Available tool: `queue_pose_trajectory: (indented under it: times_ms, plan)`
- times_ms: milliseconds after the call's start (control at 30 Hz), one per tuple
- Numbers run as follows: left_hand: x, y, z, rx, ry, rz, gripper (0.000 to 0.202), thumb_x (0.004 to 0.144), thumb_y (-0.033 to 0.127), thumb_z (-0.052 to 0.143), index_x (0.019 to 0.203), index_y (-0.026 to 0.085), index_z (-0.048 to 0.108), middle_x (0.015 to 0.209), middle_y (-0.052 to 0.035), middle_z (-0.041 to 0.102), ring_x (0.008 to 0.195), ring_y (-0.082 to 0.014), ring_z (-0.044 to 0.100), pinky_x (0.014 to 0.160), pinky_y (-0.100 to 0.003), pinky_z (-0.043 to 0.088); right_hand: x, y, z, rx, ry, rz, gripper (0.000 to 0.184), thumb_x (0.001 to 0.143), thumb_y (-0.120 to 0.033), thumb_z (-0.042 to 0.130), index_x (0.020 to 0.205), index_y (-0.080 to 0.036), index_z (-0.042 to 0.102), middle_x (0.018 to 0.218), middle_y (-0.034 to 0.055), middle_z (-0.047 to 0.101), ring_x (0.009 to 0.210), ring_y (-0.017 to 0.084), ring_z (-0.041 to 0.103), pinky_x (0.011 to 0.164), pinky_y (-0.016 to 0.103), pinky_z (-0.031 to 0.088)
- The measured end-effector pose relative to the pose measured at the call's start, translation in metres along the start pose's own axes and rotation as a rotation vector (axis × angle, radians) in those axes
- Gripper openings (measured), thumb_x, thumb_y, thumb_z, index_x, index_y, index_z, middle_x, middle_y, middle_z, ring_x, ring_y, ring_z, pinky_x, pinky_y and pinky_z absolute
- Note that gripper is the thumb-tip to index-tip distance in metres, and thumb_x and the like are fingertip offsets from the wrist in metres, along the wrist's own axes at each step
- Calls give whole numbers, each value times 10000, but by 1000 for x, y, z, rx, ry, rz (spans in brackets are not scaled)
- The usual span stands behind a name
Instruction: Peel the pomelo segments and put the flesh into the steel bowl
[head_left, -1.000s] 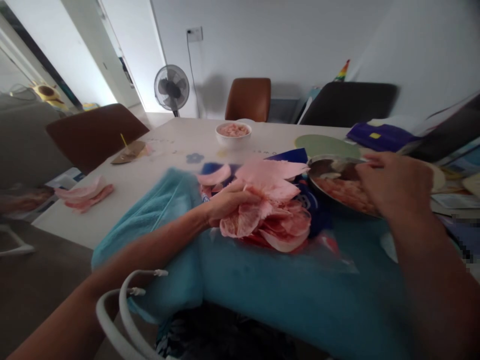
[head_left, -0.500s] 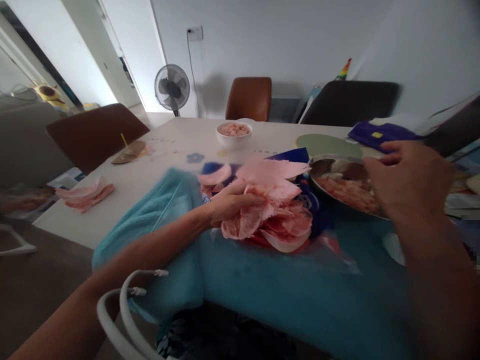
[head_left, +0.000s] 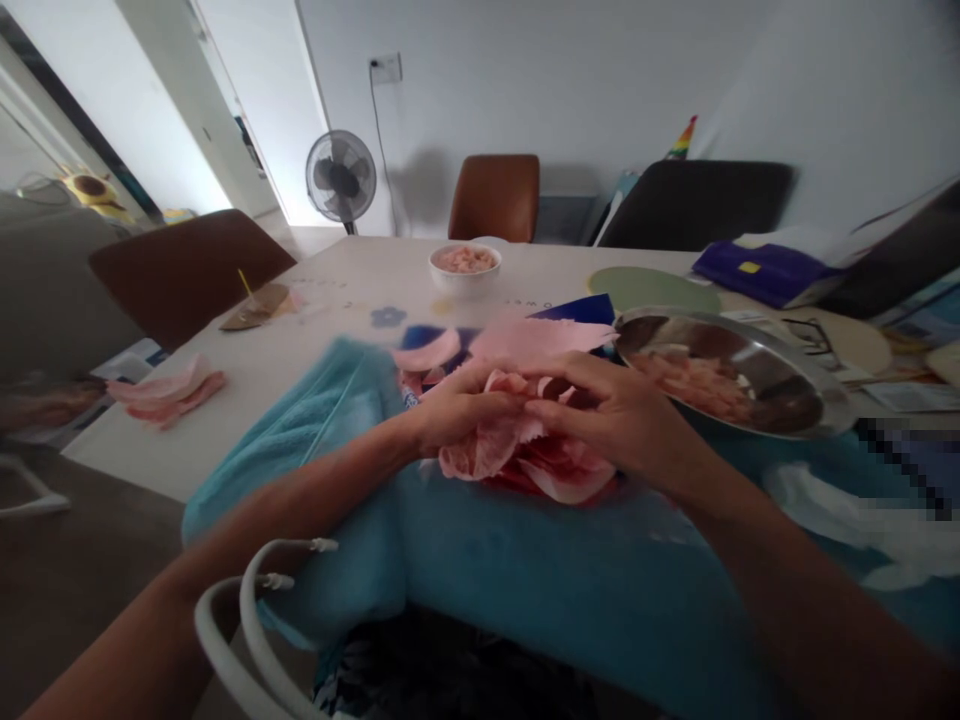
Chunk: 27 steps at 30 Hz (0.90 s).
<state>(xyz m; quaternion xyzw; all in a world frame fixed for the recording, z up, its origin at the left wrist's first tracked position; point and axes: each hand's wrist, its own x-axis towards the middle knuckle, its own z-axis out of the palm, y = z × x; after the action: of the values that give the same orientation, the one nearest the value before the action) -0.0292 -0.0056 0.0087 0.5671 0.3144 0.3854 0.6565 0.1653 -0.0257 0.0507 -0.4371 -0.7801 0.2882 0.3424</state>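
My left hand (head_left: 457, 415) is closed around a pink pomelo segment (head_left: 505, 384) above a heap of peeled pomelo membranes (head_left: 566, 472). From the other side my right hand (head_left: 619, 405) meets it, thumb and fingers pinching at the same segment; the fingertips are partly hidden. Thick pale-pink rind pieces (head_left: 427, 354) lie behind the hands on a blue plastic bag (head_left: 581, 308). Just right of the hands stands a steel bowl (head_left: 817, 395), with pink pomelo pulp (head_left: 697, 382) in it.
Further back is a white bowl (head_left: 463, 280) filled with pulp. More rind (head_left: 169, 395) lies at the table's left edge. A teal towel (head_left: 322, 430) covers the near side. Glasses (head_left: 814, 340), a green mat (head_left: 652, 290) and a purple packet (head_left: 765, 272) are at the right.
My right hand has moved left and down from over the steel bowl to the segment in my left hand, uncovering the bowl. My left hand has stayed in place.
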Motion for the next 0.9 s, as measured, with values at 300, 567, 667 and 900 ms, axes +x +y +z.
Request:
queue_pose_trajectory:
  times_ms: [300,567,667,900]
  plan:
    - [-2,1,-1,189,-13,31,136,800,250,675,860,181,574,774,20,556,698,-107,498,633,-245,401,1,2,3,-40,14,61,110,866,-334,672,858,-277,766,847,2,772,737,209,694,671,340,512]
    - [0,0,0,97,21,-11,93,689,179,612,759,180,551,717,21,527,662,-101,474,603,-240,381,-3,0,18,-185,174,12,91,823,-214,646,743,-257,650,789,14,749,714,205,676,675,340,491]
    - [0,-1,-1,9,25,-63,95,693,186,641,759,169,574,731,15,550,677,-105,498,642,-247,403,-2,-2,21,-113,205,43,84,799,-217,657,730,-263,644,768,9,739,692,204,671,653,343,511]
    - [2,2,-7,-90,-81,-145,200,623,168,708,819,154,672,778,-10,677,721,-128,593,705,-260,471,4,10,15,525,-22,427,120,722,-281,729,679,-248,622,486,-38,587,382,128,521,385,259,440]
